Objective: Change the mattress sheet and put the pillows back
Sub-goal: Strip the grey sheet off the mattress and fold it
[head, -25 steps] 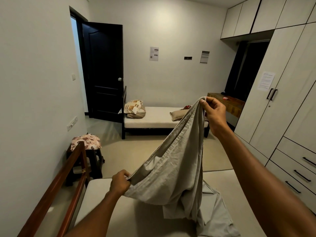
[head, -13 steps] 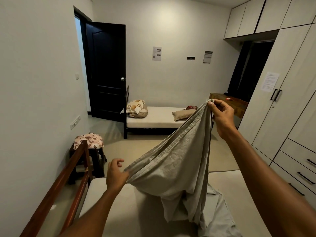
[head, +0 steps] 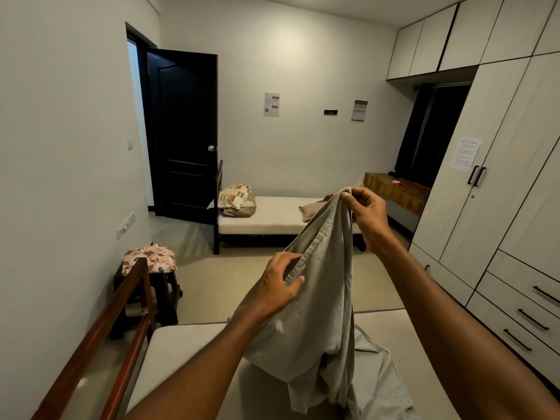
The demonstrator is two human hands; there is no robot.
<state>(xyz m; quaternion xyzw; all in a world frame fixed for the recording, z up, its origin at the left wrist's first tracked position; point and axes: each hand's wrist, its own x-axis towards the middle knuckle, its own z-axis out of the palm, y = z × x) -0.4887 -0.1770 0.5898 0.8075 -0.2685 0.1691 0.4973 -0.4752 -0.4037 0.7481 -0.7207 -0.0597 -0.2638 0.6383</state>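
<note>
Fingers of both the right hand (head: 368, 212) and left hand (head: 277, 287) pinch a crumpled grey cotton sheet (head: 318, 313).

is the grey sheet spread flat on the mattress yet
No. The grey sheet hangs bunched, held up by the right hand and left hand, above the mattress.

Crumpled grey sheet (head: 315, 313) hangs bunched above bare mattress (head: 188, 353).
</note>
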